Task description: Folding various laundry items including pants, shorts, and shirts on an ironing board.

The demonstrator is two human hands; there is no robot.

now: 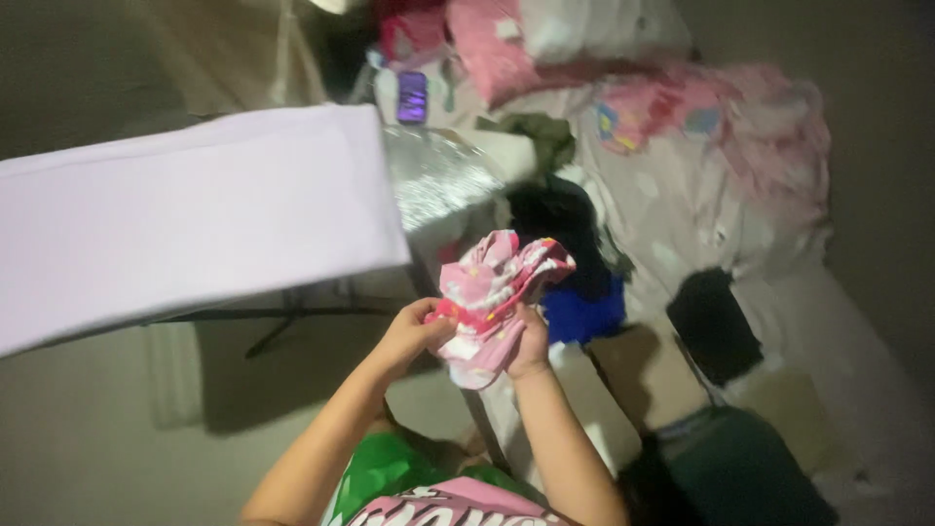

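Head view: nearest, the left hand [414, 336] and right hand [531, 343] each have their grip clenched on a crumpled pink-and-white garment [497, 297] at the centre of view. At nine o'clock lies a white-covered ironing board [185, 219]. Beyond, at one o'clock, a bed [682, 205] carries dark clothes [560, 219] and pink bedding [760, 127].

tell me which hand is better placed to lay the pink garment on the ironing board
Left, probably. The left hand grips the pink garment on the side nearer the ironing board; the right hand holds its far edge.
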